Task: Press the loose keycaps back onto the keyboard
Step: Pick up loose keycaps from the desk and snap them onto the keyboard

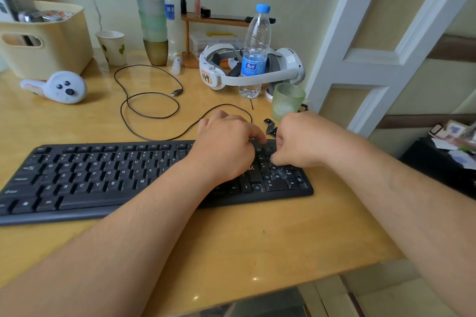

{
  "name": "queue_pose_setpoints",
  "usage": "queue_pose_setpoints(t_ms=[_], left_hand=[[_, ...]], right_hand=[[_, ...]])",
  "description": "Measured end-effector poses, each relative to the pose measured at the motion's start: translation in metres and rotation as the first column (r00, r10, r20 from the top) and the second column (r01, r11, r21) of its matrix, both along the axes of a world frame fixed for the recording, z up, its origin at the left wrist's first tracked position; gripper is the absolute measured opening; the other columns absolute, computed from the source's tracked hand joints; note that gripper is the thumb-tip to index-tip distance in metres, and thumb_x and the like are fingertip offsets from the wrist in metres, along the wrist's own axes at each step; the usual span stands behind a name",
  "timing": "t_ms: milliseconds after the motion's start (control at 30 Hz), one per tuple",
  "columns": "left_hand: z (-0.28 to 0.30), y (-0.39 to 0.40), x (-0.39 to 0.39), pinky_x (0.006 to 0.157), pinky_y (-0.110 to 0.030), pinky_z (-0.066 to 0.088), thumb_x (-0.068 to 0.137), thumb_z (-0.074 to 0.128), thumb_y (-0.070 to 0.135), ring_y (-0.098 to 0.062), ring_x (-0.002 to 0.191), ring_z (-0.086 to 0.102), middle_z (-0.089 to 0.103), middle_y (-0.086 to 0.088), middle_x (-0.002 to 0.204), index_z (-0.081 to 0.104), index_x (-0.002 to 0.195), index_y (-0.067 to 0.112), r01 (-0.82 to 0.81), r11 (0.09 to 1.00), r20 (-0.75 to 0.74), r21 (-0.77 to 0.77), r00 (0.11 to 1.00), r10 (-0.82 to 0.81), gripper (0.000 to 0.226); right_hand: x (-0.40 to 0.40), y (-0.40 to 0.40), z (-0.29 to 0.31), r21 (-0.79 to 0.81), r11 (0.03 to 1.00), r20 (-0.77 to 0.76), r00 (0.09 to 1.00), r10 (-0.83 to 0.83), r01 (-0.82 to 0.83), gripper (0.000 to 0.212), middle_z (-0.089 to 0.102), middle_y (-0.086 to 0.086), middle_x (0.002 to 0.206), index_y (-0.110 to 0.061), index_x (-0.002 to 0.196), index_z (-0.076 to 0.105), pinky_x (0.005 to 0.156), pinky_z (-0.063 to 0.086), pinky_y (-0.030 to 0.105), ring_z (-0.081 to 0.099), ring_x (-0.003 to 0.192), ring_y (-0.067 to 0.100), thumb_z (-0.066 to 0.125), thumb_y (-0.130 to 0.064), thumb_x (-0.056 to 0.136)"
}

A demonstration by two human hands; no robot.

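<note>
Behind the keyboard [128, 175], green glass [287, 100], bottle [255, 54] and headset [257, 72] crowd the loose keycaps [270, 126]; bare surface [257, 239] lies nearer

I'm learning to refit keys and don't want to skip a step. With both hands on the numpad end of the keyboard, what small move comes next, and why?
Probably press the right hand fingertips straight down to seat the cap they rest on. Open sockets still show on the keyboard, and loose keycaps wait on the desk behind it. The left hand lies beside it; whether a cap sits under the fingers is hidden.
</note>
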State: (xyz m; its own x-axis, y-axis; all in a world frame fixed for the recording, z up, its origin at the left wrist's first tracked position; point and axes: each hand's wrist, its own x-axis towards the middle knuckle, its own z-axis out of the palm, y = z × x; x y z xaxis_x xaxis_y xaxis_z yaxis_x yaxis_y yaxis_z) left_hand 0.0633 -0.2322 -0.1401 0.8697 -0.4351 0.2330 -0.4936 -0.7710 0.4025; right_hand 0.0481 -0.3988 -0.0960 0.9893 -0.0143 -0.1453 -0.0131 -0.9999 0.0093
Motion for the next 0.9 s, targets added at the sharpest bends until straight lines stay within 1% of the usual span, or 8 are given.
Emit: queue_pose_setpoints(t_ms=[67,167,267,400,500,600,733,900], left_hand=[[0.0001,-0.0001,-0.0001,0.103,-0.045,0.033,0.086,0.045,0.01,-0.025,0.125,0.038,0.063,0.012,0.129,0.07,0.117,0.049,-0.002,1.0,-0.005,-0.01,1.0,0.002,0.055],[0.0007,-0.0001,-0.0008,0.102,-0.044,0.032,0.086,0.045,0.01,-0.026,0.125,0.038,0.063,0.011,0.128,0.07,0.117,0.048,-0.001,1.0,-0.014,-0.024,1.0,0.001,0.056],[0.0019,0.0008,-0.0009,0.103,-0.045,0.032,0.086,0.045,0.008,-0.026,0.125,0.037,0.063,0.011,0.128,0.07,0.118,0.047,0.002,1.0,-0.028,-0.026,1.0,-0.003,0.056],[0.0031,0.0015,-0.0009,0.103,-0.045,0.031,0.087,0.045,0.007,-0.026,0.127,0.037,0.062,0.01,0.131,0.07,0.119,0.047,0.003,1.0,-0.037,-0.017,0.999,-0.004,0.057],[0.0033,0.002,-0.0011,0.103,-0.046,0.032,0.086,0.045,0.007,-0.026,0.127,0.037,0.062,0.01,0.13,0.07,0.118,0.047,0.002,1.0,-0.042,-0.023,0.999,-0.003,0.057],[0.0031,0.0022,-0.0007,0.103,-0.046,0.032,0.085,0.045,0.007,-0.026,0.127,0.037,0.063,0.01,0.128,0.07,0.118,0.047,-0.001,1.0,-0.043,-0.027,0.999,0.0,0.057],[0.0026,0.0022,-0.0002,0.102,-0.044,0.032,0.084,0.046,0.008,-0.027,0.126,0.037,0.064,0.01,0.126,0.07,0.117,0.047,-0.004,0.999,-0.058,-0.046,0.998,0.002,0.057],[0.0005,0.001,0.0015,0.1,-0.043,0.031,0.085,0.047,0.009,-0.027,0.127,0.039,0.064,0.01,0.127,0.071,0.116,0.048,0.007,0.999,-0.058,-0.054,0.998,-0.01,0.055]], right_hand=[[0.0003,-0.0002,0.0001,0.025,0.999,0.011,1.0,-0.025,0.025,0.024,0.068,0.002,0.074,-0.014,0.073,0.068,0.064,0.061,0.036,0.065,0.069,0.023,0.074,-0.037,0.072],[0.0009,-0.0039,0.0039,0.066,0.997,0.002,0.999,-0.048,0.048,0.026,0.052,0.004,0.065,-0.01,0.065,0.059,0.055,0.04,0.031,0.046,0.059,0.024,0.071,-0.033,0.072],[-0.0001,-0.0049,0.0073,0.06,0.997,-0.055,0.998,-0.042,0.046,0.026,0.067,0.009,0.077,-0.012,0.077,0.072,0.058,0.045,0.03,0.06,0.066,0.025,0.073,-0.038,0.078],[0.0003,-0.0021,0.0031,0.076,0.996,-0.031,0.999,-0.042,0.044,0.037,0.066,0.005,0.074,-0.014,0.076,0.071,0.06,0.048,0.029,0.06,0.067,0.022,0.079,-0.051,0.079],[0.0003,0.0001,0.0008,0.08,0.996,-0.028,0.999,-0.037,0.04,0.031,0.074,0.009,0.083,-0.014,0.074,0.071,0.069,0.059,0.037,0.069,0.077,0.027,0.081,-0.044,0.079],[-0.002,0.001,0.0016,0.13,0.99,-0.017,0.999,-0.044,0.046,0.018,0.075,0.006,0.087,-0.018,0.077,0.073,0.077,0.061,0.042,0.072,0.086,0.026,0.077,-0.035,0.078],[-0.0043,-0.0034,0.005,0.224,0.973,0.013,0.999,-0.052,0.048,0.003,0.074,-0.007,0.085,-0.025,0.078,0.075,0.077,0.062,0.035,0.069,0.084,0.013,0.077,-0.026,0.079],[-0.001,-0.0071,0.0061,0.245,0.97,0.006,1.0,0.007,-0.008,0.007,0.073,-0.011,0.079,-0.027,0.078,0.077,0.071,0.055,0.027,0.068,0.081,0.009,0.082,-0.024,0.082]])
